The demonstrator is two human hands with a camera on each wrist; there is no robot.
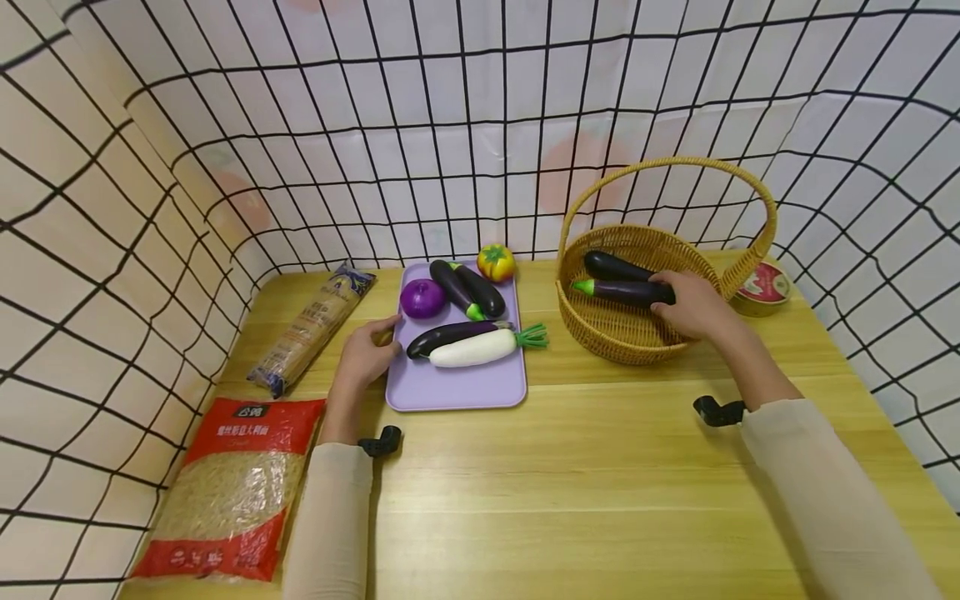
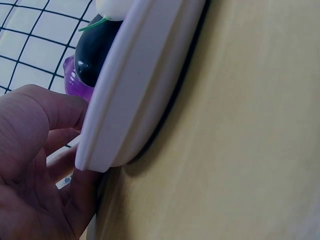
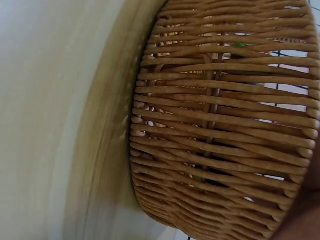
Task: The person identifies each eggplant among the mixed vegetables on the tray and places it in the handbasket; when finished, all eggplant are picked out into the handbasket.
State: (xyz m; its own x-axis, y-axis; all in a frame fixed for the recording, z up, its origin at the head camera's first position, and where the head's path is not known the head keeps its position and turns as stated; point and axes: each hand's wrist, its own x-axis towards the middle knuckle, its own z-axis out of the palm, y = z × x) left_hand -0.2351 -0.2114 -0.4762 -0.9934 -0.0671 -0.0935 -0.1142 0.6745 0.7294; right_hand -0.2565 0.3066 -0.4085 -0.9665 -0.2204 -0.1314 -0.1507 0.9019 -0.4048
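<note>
My left hand (image 1: 366, 354) pinches the left rim of a lilac tray (image 1: 457, 394), with fingers above and below the rim in the left wrist view. Lying on the tray are a purple onion (image 1: 423, 298), two dark eggplants (image 1: 480, 292) at the back, a long slim eggplant (image 1: 450, 335) and a white radish (image 1: 474, 349) whose green top overhangs the right edge. Inside the wicker basket (image 1: 626, 352), my right hand (image 1: 693, 304) grips the blunt end of an eggplant (image 1: 626, 292). Another eggplant (image 1: 611, 266) lies just behind it. In the right wrist view, basket weave hides most of that hand.
A yellow-red tomato-like vegetable (image 1: 496, 262) sits at the tray's back right corner. A noodle packet (image 1: 311, 329) and a red pasta bag (image 1: 236, 487) lie on the left. A round tin (image 1: 763, 287) stands right of the basket, whose tall handle (image 1: 670, 162) arches upward. Gridded cloth walls enclose the table.
</note>
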